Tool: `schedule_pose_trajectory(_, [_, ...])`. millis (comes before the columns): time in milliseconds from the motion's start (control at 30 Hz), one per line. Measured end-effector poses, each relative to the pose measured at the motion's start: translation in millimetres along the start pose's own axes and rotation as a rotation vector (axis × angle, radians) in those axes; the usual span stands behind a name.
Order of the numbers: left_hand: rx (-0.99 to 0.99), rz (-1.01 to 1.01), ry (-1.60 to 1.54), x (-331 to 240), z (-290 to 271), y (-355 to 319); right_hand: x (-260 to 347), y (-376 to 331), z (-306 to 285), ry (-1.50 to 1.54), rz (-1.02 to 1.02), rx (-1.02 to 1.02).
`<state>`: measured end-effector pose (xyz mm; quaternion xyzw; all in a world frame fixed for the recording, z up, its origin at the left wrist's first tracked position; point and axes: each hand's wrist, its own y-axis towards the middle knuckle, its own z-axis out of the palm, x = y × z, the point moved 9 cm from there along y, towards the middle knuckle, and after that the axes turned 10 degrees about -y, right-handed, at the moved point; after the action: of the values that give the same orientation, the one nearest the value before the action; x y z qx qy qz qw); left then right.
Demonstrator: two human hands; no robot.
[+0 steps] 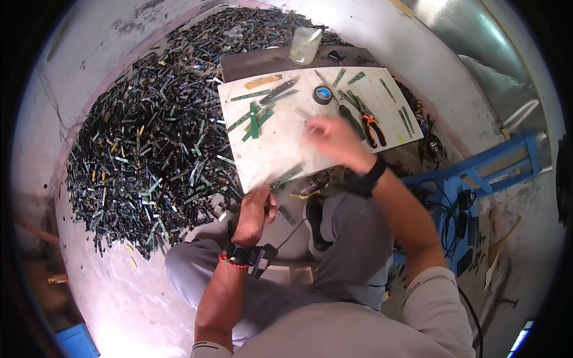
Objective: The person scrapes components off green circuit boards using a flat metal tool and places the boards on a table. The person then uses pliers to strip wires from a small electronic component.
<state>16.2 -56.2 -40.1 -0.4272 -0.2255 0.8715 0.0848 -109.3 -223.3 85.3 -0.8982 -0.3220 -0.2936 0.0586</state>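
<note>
My left hand [255, 210] is at the near left edge of a white board [274, 156], its fingers closed on the end of a green circuit-board strip [288, 176]. Over the middle of the board, my right hand [334, 138] is smeared by motion with its fingers curled. A thin pale streak shows by its fingertips; I cannot make out whether it is held. Right of that hand lie orange-and-black pliers [373, 130] and a dark-handled tool [351, 122]. More green strips [255, 121] are scattered on the board, beside a roll of black tape [322, 95] and a dark knife-like tool [278, 91].
A large heap of circuit-board strips [149, 137] covers the floor at left and behind. A translucent container [305, 46] stands on the dark far edge of the table [256, 61]. On the right, a blue chair [477, 173] carries black cables. A dark round object [317, 180] sits near my knees.
</note>
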Motion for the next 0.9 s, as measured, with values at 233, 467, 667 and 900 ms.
schedule_pose_trajectory(233, [0.139,-0.041,-0.114,10,8,-10,-1,-107,36,0.594,0.441,-0.111])
schedule_pose_trajectory(467, [0.165,-0.059,-0.185,58,31,-42,34,-160,85,0.989,0.435,-0.156])
schedule_pose_trajectory(667, [0.148,-0.075,-0.189,115,43,-79,33,-199,107,0.856,0.526,-0.12])
schedule_pose_trajectory(900, [0.039,-0.066,-0.314,106,-1,-97,-65,-185,-7,0.842,0.524,-0.561])
